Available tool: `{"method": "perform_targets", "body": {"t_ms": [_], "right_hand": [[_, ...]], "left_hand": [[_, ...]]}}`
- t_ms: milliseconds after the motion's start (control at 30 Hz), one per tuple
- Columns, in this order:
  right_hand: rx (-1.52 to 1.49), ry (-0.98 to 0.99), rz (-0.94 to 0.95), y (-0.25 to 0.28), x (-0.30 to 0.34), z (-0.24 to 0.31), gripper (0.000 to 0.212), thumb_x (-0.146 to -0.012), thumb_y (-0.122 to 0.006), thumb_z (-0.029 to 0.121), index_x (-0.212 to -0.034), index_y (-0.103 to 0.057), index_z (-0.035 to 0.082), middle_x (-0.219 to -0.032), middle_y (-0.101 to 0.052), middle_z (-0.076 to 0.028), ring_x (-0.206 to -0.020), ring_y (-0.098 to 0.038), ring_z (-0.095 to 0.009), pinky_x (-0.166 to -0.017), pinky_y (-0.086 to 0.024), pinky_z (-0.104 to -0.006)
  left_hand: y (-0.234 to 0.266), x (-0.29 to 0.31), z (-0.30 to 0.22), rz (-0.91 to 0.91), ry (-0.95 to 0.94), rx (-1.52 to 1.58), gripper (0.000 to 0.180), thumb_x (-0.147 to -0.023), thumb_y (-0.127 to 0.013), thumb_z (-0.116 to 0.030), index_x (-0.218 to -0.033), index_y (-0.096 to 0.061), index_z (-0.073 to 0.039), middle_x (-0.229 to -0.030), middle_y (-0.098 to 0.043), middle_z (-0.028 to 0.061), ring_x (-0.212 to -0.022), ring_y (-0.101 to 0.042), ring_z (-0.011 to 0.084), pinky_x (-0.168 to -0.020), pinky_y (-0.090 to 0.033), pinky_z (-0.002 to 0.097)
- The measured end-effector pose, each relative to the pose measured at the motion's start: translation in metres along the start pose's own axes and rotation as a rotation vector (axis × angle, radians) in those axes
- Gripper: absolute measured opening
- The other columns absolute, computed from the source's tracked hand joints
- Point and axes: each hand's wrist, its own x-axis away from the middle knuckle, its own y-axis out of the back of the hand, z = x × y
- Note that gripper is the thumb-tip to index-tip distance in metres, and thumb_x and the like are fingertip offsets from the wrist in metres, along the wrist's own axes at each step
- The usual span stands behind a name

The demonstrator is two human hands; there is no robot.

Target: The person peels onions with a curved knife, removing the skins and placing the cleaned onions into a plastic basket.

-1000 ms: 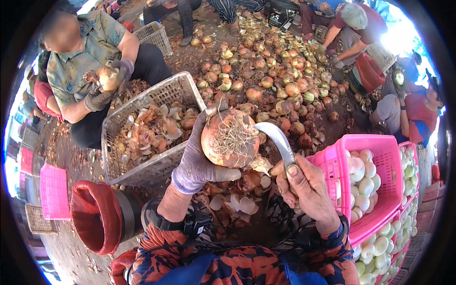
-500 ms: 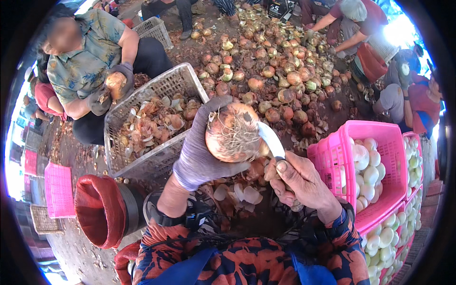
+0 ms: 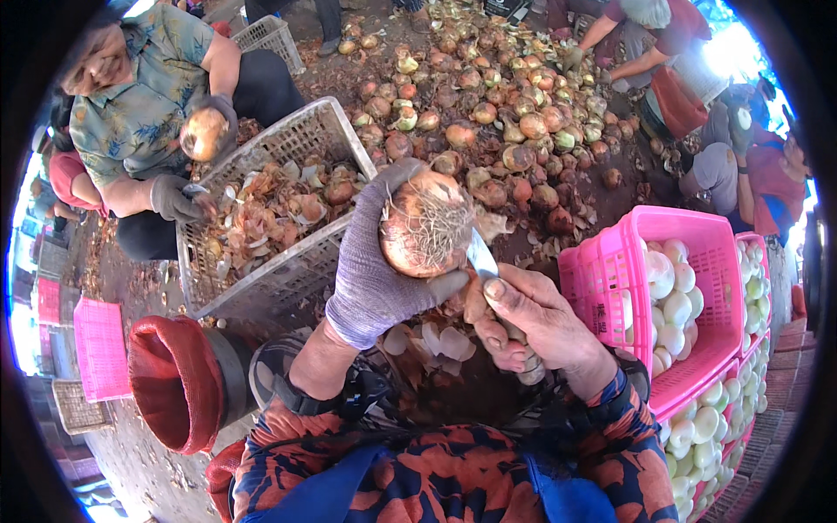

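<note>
My left hand, in a grey knit glove, is wrapped round a large unpeeled onion. Its tan skin is on, and a tuft of dry roots faces up towards me. A pale stem end sticks out on the far right side of the onion. My bare right hand grips a small knife by its handle, the thumb near the base of the blade. The blade's tip is at the onion's right edge; I cannot tell whether it cuts in. Pieces of onion skin lie below my hands.
A grey crate of skins stands ahead left, and a red mesh sack near left. At right, a pink crate holds peeled onions. Unpeeled onions cover the ground ahead. A co-worker sits far left, holding an onion.
The knife and my right hand have shifted slightly down and left along the onion's right edge. The onion has turned a little, showing its stem end. The co-worker's hands have moved apart.
</note>
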Motion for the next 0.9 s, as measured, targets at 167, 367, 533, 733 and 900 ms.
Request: {"method": "perform_targets", "body": {"t_ms": [167,367,533,733,900], "right_hand": [[-0.239,-0.037,-0.013,-0.011,-0.002,-0.007,0.037,-0.111,-0.048,0.036,-0.103,-0.056,0.000,-0.072,-0.049,-0.001,-0.050,-0.041,-0.006,-0.043,-0.037,-0.0230],[-0.279,-0.079,-0.068,-0.013,0.006,-0.003,0.036,-0.111,-0.047,0.035,-0.105,-0.057,0.001,-0.073,-0.049,-0.002,-0.048,-0.040,-0.006,-0.041,-0.035,-0.0232],[-0.498,-0.189,-0.009,-0.008,0.007,0.000,0.034,-0.112,-0.045,0.033,-0.107,-0.057,0.001,-0.075,-0.049,-0.003,-0.047,-0.040,-0.006,-0.039,-0.034,-0.0227],[-0.074,-0.041,-0.261,0.005,0.009,-0.001,0.036,-0.111,-0.046,0.037,-0.110,-0.056,0.002,-0.079,-0.055,-0.004,-0.047,-0.041,-0.006,-0.041,-0.036,-0.0219],[1.364,0.864,-0.479,0.033,-0.018,-0.015,0.027,-0.095,-0.067,0.011,-0.119,-0.061,-0.001,-0.090,-0.063,-0.013,-0.072,-0.064,-0.026,-0.053,-0.051,-0.0340]], "left_hand": [[-0.001,0.004,0.012,-0.127,-0.055,-0.228,0.101,-0.061,-0.096,-0.018,-0.148,-0.044,-0.006,-0.136,-0.057,0.0171,-0.123,-0.060,0.0334,-0.108,-0.045,0.0470],[-0.005,0.004,0.004,-0.130,-0.301,-0.523,0.104,-0.059,-0.097,-0.018,-0.150,-0.045,-0.012,-0.136,-0.055,0.0173,-0.128,-0.050,0.0362,-0.107,-0.046,0.0473],[0.014,0.000,0.003,-0.151,-0.408,-0.837,0.100,-0.060,-0.094,-0.012,-0.148,-0.048,-0.013,-0.140,-0.050,0.0188,-0.125,-0.053,0.0381,-0.104,-0.049,0.0481],[0.004,-0.008,0.018,-0.107,0.098,-0.348,0.099,-0.060,-0.095,-0.006,-0.147,-0.047,-0.010,-0.138,-0.057,0.0181,-0.132,-0.055,0.0337,-0.103,-0.052,0.0458],[0.011,0.018,0.030,0.175,0.517,0.807,0.104,-0.063,-0.098,-0.004,-0.149,-0.038,-0.007,-0.141,-0.058,0.0093,-0.125,-0.061,0.0238,-0.104,-0.054,0.0419]]}}
